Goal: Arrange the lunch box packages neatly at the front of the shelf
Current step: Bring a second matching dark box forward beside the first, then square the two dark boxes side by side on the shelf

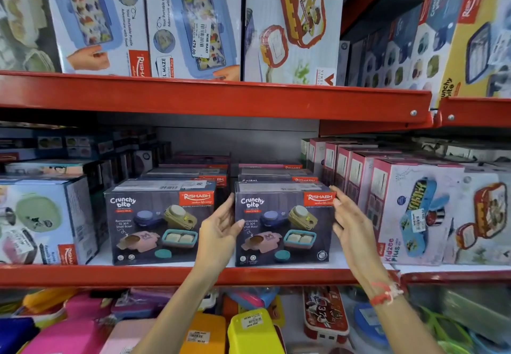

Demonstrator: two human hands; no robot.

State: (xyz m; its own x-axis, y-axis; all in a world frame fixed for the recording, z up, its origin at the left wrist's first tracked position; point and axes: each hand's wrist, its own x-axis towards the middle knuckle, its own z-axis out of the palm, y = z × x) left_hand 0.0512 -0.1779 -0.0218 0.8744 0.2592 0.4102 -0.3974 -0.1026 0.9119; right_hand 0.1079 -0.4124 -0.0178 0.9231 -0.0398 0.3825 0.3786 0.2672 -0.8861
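Note:
Two dark "Crunchy Bite" lunch box packages stand side by side at the front of the middle shelf. The right package (284, 223) sits between my hands. My left hand (218, 232) rests against its left side, thumb on the front face. My right hand (349, 223) touches its right edge with the fingers spread. The left package (160, 223) stands free, a gap between the two. More of the same packages (273, 178) lie in rows behind them.
Pink Kidzee Plus boxes (431, 210) crowd the right of the red shelf (166, 275); a white box with a green lunch box picture (41, 221) stands left. Blue and red boxed lunch boxes (190, 22) fill the upper shelf. Loose coloured plastic boxes (249, 328) lie below.

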